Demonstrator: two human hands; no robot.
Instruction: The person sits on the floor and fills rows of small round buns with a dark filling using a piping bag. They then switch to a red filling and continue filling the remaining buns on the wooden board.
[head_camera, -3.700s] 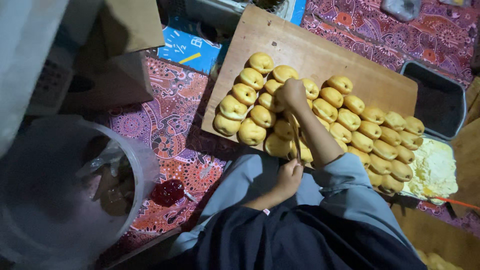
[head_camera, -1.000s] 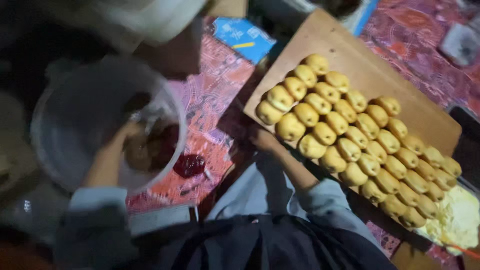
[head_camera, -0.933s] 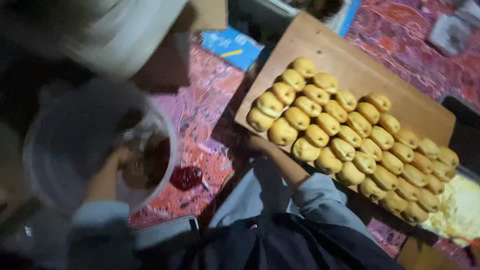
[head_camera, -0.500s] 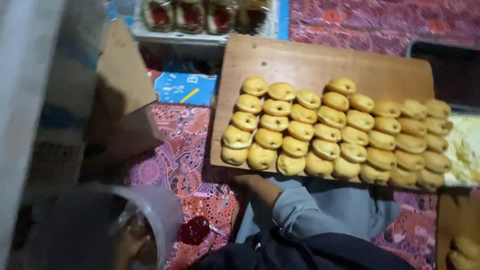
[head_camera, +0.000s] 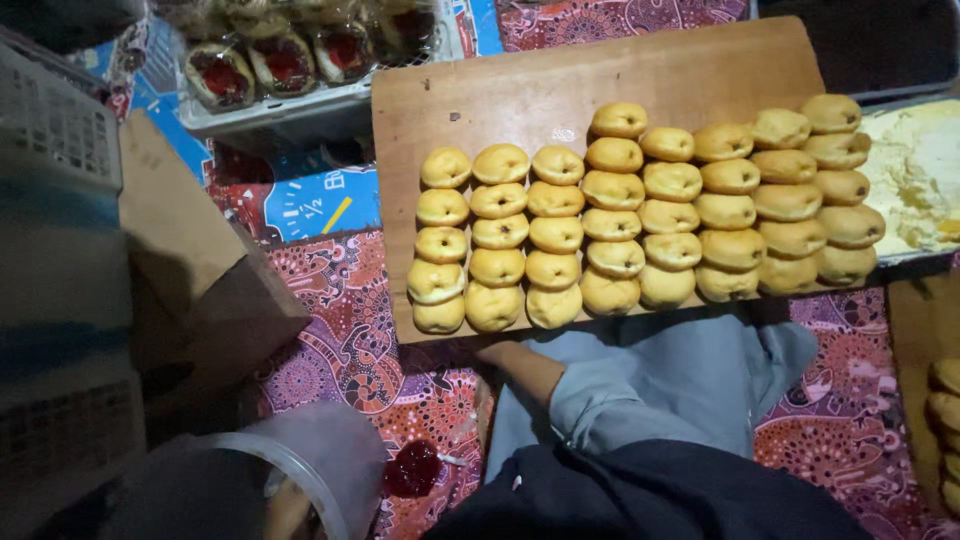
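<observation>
Head view, looking straight down. A wooden board carries rows of round golden dough buns, packed touching each other. The buns fill the board's near and right part. A bare strip stays open along its far edge and far-left corner, w/ a narrower bare margin down the left edge.

The nearest bun row sits just inside the board's near edge. The right hand is at that near edge, below the left bun columns, w/ the forearm in a grey-blue sleeve running back toward the body. The hand is in shadow and partly under the edge; can't tell if the fingers are spread or curled, or if they grip the board.

The left hand is at bottom left, at the rim of a translucent plastic tub. It's blurred and mostly cut off by the frame, so its grip can't be told.

A red jam blob lies on the patterned red cloth between tub and knee. That cloth patch left of the board is the main open room. It's hemmed by a brown cardboard box at left.

Beyond the board's far-left corner is a tray of jam-filled pastries. At the board's right end a pale dough mass sits just beside the last bun column.
</observation>
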